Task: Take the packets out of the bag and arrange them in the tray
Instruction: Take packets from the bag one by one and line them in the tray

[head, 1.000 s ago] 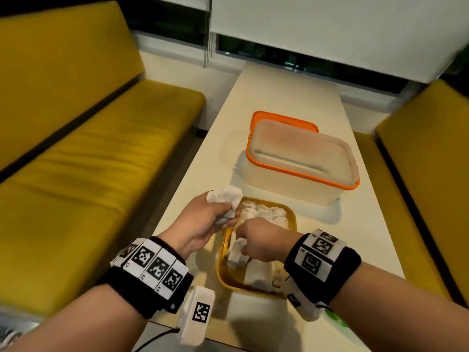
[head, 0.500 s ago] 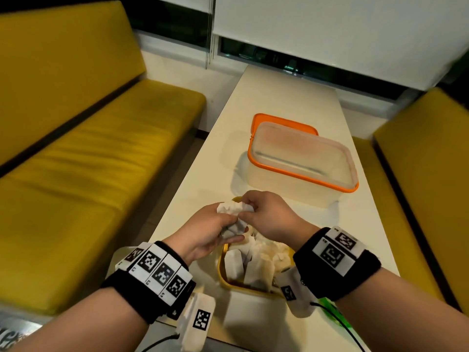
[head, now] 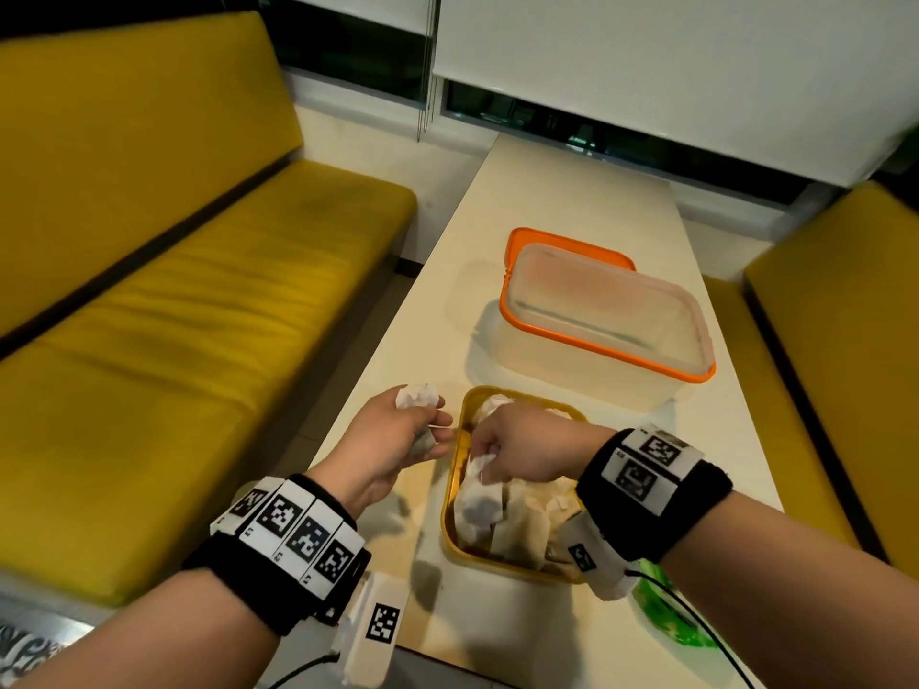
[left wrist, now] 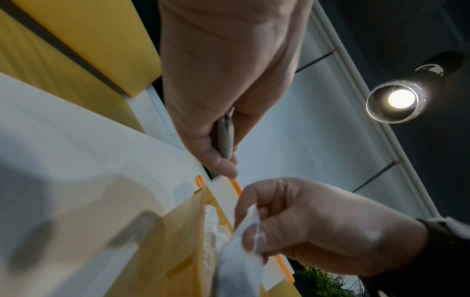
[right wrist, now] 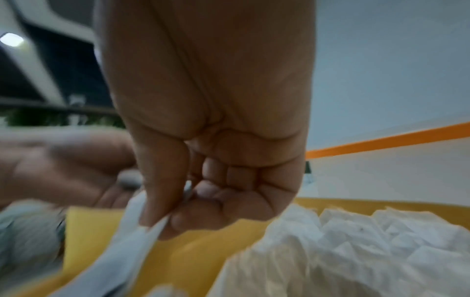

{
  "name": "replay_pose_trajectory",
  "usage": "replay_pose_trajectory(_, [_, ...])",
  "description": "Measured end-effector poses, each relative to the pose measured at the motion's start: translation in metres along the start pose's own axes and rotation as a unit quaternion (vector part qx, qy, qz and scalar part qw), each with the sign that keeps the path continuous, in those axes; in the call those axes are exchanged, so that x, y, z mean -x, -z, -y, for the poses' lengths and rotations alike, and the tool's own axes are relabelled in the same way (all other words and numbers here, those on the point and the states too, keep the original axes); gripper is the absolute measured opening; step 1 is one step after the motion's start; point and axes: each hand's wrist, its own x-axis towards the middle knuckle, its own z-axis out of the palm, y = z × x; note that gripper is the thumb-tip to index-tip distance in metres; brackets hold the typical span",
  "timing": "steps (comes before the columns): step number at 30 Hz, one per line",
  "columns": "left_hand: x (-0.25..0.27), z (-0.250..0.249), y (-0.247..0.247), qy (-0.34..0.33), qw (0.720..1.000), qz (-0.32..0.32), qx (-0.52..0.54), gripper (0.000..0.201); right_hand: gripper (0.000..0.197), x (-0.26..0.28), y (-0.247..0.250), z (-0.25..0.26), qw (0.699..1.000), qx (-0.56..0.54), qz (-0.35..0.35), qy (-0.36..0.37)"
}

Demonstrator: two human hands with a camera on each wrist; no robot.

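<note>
Head view, with both wrist views. The right hand (head: 517, 452) was held over the left half of the yellow tray (head: 450, 494), its thumb and curled fingers (right wrist: 218, 203) pinching the top edge of a white packet (head: 478, 502) that hung down into the tray; the same pinch appeared in the left wrist view, where the packet (left wrist: 241, 261) drooped below the thumb. The left hand (head: 393, 447) was held just left of the tray, above the table edge, its fingers closed round a crumpled white bag (head: 416, 395) whose top stood out above the fist and whose grey lower end (left wrist: 225, 138) showed between thumb and fingers. The two hands were near each other but apart. Other white packets (head: 527, 514) lay crowded inside the tray, some standing on edge, with more at its far end; their exact number could not be told. The tray rested on the near part of a long cream table (head: 572, 201). Beyond the tray, just apart from it, stood a translucent plastic container (head: 601, 335) with an orange rim, and an orange lid (head: 547, 241) lay behind it. Yellow benches (head: 199, 315) flanked the table on both sides.
</note>
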Motion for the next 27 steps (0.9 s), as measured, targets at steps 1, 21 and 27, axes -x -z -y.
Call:
replay_pose_trajectory(1, [0.0, 0.0, 0.0, -0.001, 1.0, 0.0, 0.002, 0.01, 0.023, -0.003, -0.003, 0.003, 1.0, 0.021, 0.022, 0.007])
replay_pose_trajectory(21, [-0.008, 0.004, -0.019, 0.022, 0.999, 0.037, 0.029, 0.014, 0.037, -0.016, -0.025, 0.002, 0.977, 0.201, 0.029, -0.062])
replay_pose_trajectory(27, [-0.009, 0.0, -0.016, 0.053, 0.996, 0.053, 0.054, 0.019, 0.01, -0.012, -0.01, 0.001, 0.984, 0.159, 0.017, -0.082])
